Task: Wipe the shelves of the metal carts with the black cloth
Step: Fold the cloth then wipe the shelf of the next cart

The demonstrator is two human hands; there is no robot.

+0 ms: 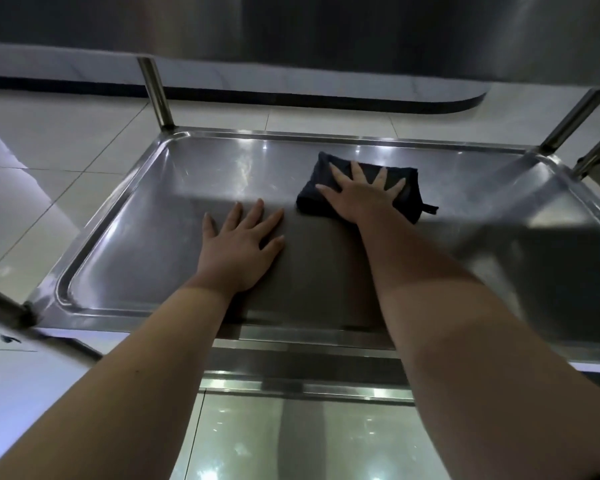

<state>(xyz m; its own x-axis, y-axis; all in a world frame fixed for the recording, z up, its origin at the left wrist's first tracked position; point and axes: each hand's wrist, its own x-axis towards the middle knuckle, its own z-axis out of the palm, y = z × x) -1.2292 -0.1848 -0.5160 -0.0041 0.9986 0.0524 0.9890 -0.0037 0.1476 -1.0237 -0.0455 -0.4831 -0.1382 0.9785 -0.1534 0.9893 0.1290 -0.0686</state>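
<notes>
While both forearms reach over the near rim, the left hand (238, 249) lies flat on the metal cart shelf (136, 216), fingers straight, holding nothing. Farther in, the right hand (359, 194) presses the folded black cloth (413, 195) beneath its spread fingers.

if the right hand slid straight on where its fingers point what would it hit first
Likely the shelf's raised far rim; the right hand lies flat on the black cloth, with only bare steel ahead.
</notes>
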